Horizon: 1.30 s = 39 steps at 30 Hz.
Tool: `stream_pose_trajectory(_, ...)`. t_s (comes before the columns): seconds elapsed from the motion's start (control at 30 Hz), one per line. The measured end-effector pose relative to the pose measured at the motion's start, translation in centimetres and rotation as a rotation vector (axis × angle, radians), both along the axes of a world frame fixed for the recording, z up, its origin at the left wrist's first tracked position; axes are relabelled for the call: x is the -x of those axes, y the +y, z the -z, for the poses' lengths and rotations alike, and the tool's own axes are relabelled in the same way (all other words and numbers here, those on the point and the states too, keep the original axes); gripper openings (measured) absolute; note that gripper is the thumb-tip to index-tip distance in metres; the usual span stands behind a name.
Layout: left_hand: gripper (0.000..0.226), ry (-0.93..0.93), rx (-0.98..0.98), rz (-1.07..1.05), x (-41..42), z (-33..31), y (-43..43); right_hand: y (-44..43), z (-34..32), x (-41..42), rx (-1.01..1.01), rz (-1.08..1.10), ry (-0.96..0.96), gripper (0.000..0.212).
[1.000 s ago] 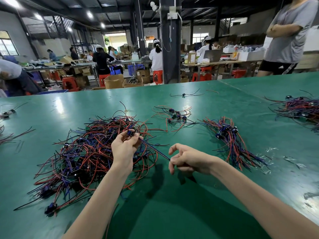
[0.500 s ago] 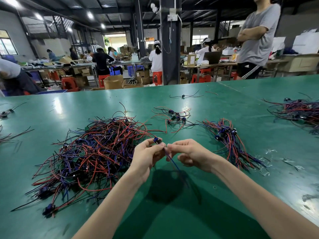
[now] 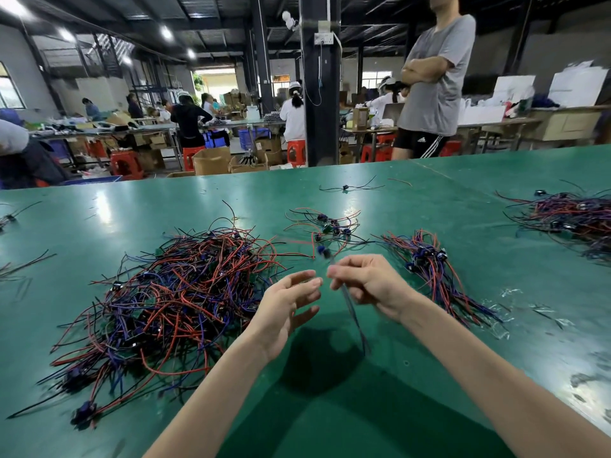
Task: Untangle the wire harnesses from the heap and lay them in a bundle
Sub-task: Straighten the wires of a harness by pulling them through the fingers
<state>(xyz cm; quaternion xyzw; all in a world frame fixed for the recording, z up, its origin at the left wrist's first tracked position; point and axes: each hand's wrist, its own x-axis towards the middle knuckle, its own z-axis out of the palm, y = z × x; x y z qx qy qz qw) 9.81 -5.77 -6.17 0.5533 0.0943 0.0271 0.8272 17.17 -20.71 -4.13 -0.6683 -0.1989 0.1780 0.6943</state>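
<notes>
A green-topped table (image 3: 429, 200) is seen across the lower frame. A dark pillar (image 3: 319, 110) is set at centre top. Ceiling lights (image 3: 166, 32) are lit at upper left, beneath dark roof beams (image 3: 211, 8). Red stools (image 3: 125, 163), cardboard boxes (image 3: 211, 160) and workbenches (image 3: 502, 121) are ranged behind. A window (image 3: 8, 92) is noted at far left.

One wide-angle view, worn on the person's head, looks forward and down across the green counter (image 3: 429, 200). It sits close in: the left forearm (image 3: 211, 391) and right forearm (image 3: 496, 375) enter from the bottom edge and meet near mid-frame. The heap of wire harnesses (image 3: 172, 292) falls left of centre and the bundle (image 3: 436, 269) right of centre. Past the counter's far edge the view takes in the workshop hall, with a dark pillar (image 3: 319, 110) straight ahead.
</notes>
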Motion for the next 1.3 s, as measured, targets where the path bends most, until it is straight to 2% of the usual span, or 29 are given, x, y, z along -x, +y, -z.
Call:
stream_pose_trajectory(0.1,0.021,0.035,-0.024,0.063,0.2,0.1,-0.1,-2.5,-1.8,-2.5,-0.105,0.190,-0.023,0.010)
stream_pose_trajectory(0.17,0.021,0.053,-0.036,0.096,0.3,0.1,-0.2,-4.6,-2.6,-4.3,-0.106,0.337,-0.027,0.010)
stream_pose_trajectory(0.37,0.019,0.079,-0.067,0.155,0.4,0.2,-0.3,-10.0,-0.9,-7.8,0.253,0.597,0.107,0.009)
stream_pose_trajectory(0.5,0.020,0.087,-0.055,0.178,0.5,0.1,-0.5,-10.9,0.4,-8.6,0.401,0.709,0.094,0.011)
stream_pose_trajectory(0.63,0.018,0.092,-0.057,0.186,0.7,-0.1,-0.4,-10.4,0.9,-8.4,0.631,0.849,-0.097,0.015)
stream_pose_trajectory(0.77,0.018,0.080,-0.051,0.183,0.8,-0.5,-0.2,-9.2,1.1,-7.8,0.800,0.884,-0.212,0.015)
stream_pose_trajectory(0.83,0.019,0.063,-0.055,0.177,0.8,-0.7,0.0,-8.3,1.3,-7.3,0.838,0.904,-0.300,0.016)
stream_pose_trajectory(0.93,0.017,0.008,-0.041,0.169,0.9,-1.4,0.4,-6.4,1.6,-5.8,0.827,0.932,-0.550,0.014)
stream_pose_trajectory(1.03,0.016,-0.133,-0.021,0.032,1.1,-2.6,0.9,-3.4,2.7,-3.9,0.845,0.775,-0.712,0.016)
stream_pose_trajectory(1.1,0.016,-0.299,-0.230,-0.228,1.1,-3.2,1.7,-1.4,4.0,-2.4,0.915,0.573,-0.693,0.023)
stream_pose_trajectory(1.2,0.011,-0.536,-0.811,-0.606,1.3,-3.7,3.7,0.8,5.4,-0.6,0.994,0.354,-0.742,0.029)
stream_pose_trajectory(1.23,0.008,-0.576,-0.942,-0.682,1.4,-3.7,4.6,1.1,5.6,-0.4,0.994,0.329,-0.769,0.031)
stream_pose_trajectory(1.3,0.009,-0.542,-1.086,-0.776,1.3,-3.4,6.3,1.4,5.7,-0.3,0.998,0.295,-0.810,0.033)
